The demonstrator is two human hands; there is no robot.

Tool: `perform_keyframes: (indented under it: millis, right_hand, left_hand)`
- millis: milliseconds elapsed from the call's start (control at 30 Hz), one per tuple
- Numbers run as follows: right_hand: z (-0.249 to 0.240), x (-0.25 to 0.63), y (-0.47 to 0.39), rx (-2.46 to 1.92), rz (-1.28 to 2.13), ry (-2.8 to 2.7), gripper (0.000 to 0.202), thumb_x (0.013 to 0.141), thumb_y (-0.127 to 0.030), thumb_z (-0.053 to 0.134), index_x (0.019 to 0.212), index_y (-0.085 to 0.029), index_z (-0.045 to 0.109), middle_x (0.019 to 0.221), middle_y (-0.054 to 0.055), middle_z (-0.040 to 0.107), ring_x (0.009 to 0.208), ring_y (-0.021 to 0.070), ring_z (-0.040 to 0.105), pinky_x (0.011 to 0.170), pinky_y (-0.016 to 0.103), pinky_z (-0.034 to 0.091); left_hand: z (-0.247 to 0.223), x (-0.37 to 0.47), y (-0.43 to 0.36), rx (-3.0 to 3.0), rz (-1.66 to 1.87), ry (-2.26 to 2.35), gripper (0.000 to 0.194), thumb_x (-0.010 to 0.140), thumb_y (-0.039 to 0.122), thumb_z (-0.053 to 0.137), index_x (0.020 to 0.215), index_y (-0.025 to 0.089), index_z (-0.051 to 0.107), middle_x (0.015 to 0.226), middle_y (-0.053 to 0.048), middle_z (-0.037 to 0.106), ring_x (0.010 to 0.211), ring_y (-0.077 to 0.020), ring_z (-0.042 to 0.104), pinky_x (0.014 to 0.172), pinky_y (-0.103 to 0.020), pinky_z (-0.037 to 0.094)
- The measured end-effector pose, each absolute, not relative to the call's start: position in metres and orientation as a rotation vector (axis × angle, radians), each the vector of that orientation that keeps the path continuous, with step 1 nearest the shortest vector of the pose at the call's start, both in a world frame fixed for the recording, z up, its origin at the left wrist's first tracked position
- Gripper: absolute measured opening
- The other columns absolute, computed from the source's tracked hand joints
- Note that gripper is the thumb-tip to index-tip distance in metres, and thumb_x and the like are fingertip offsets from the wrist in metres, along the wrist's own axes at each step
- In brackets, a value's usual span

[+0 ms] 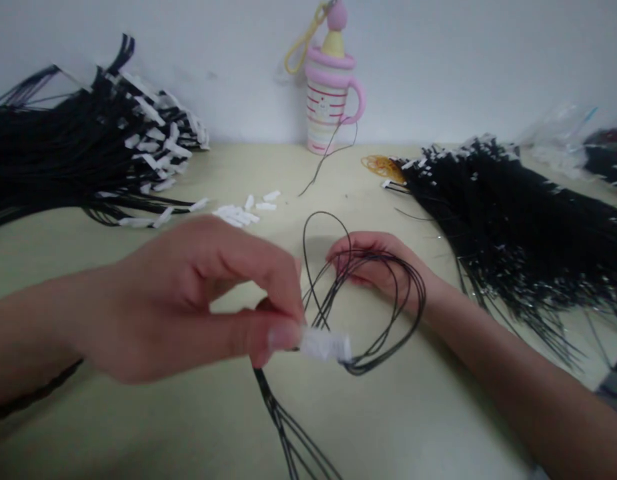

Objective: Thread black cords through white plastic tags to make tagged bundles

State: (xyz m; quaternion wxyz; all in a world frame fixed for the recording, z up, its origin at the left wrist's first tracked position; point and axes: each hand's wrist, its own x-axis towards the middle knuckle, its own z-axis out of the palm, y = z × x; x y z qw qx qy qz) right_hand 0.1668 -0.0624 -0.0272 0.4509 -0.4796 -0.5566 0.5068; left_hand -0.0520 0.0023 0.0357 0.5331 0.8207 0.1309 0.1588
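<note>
My left hand [168,313] is closed in a pinch, thumb against forefinger, on the near end of a white connector-like piece [325,345]. Blur hides the detail of that piece. Thin black wires [418,313] run from it and curve round in loose loops to the right. More black strands [281,417] hang below my left fingertips toward the table's near side. Farther off, my right hand [378,260] curls its fingers around the wires at the far part of the loops; the strands partly cover it.
At the left lies a large bundle of black wires [53,153] with white ends. Several loose white pieces [238,215] lie beside it on the table [268,253]. A pink-lidded cup [328,100] stands by the wall. Another black wire bundle [518,213] and orange loops [383,167] lie right.
</note>
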Motion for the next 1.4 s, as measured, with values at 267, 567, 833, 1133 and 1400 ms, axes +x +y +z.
perform_keyframes:
  millis: [267, 567, 833, 1133, 1400]
  right_hand:
    - [-0.032, 0.192, -0.049, -1.4, 0.766, -1.191, 0.025, 0.074, -0.018, 0.06, 0.099, -0.016, 0.062, 0.095, 0.007, 0.068, 0.084, 0.0143, 0.064, 0.068, 0.026, 0.049]
    - [-0.022, 0.142, -0.077, -1.422, 0.305, -1.607, 0.002, 0.071, -0.013, 0.059, 0.07, -0.014, 0.058, 0.057, -0.004, 0.054, 0.046, 0.0042, 0.043, 0.044, 0.017, 0.034]
    - [-0.032, 0.116, -0.076, -1.478, 0.548, -1.868, 0.017, 0.08, -0.028, 0.056, 0.077, -0.014, 0.066, 0.06, -0.003, 0.055, 0.048, 0.0038, 0.04, 0.047, 0.017, 0.03]
    - [-0.029, 0.114, -0.076, -1.508, 0.609, -1.922, 0.022, 0.083, -0.02, 0.048, 0.062, -0.013, 0.052, 0.055, -0.005, 0.043, 0.05, 0.0035, 0.034, 0.048, 0.018, 0.025]
    - [-0.016, 0.136, -0.078, -1.408, 1.237, -1.678, 0.015, 0.076, -0.01, 0.051, 0.091, -0.014, 0.053, 0.068, -0.001, 0.059, 0.056, 0.0069, 0.049, 0.051, 0.018, 0.036]
  left_hand:
    - [0.007, -0.038, 0.007, 2.402, 0.119, 0.269, 0.02, 0.081, 0.029, 0.048, 0.069, 0.021, 0.062, 0.061, 0.001, 0.059, 0.056, -0.0106, 0.052, 0.055, -0.022, 0.038]
    - [-0.019, -0.025, 0.021, 1.922, 0.395, 0.768, 0.023, 0.077, 0.037, 0.053, 0.062, 0.019, 0.059, 0.056, 0.001, 0.062, 0.051, -0.0099, 0.051, 0.048, -0.021, 0.036]
    - [-0.02, -0.024, 0.021, 1.843, 0.522, 0.756, 0.023, 0.077, 0.034, 0.053, 0.061, 0.019, 0.06, 0.059, 0.001, 0.064, 0.056, -0.0106, 0.056, 0.057, -0.022, 0.042]
    - [-0.02, -0.023, 0.022, 1.871, 0.502, 0.808, 0.024, 0.077, 0.034, 0.052, 0.064, 0.017, 0.061, 0.06, 0.0, 0.064, 0.057, -0.0115, 0.055, 0.057, -0.023, 0.04]
    - [-0.017, -0.024, 0.024, 1.769, 0.456, 0.927, 0.022, 0.074, 0.034, 0.055, 0.063, 0.017, 0.063, 0.055, 0.002, 0.059, 0.046, -0.0073, 0.039, 0.046, -0.022, 0.027]
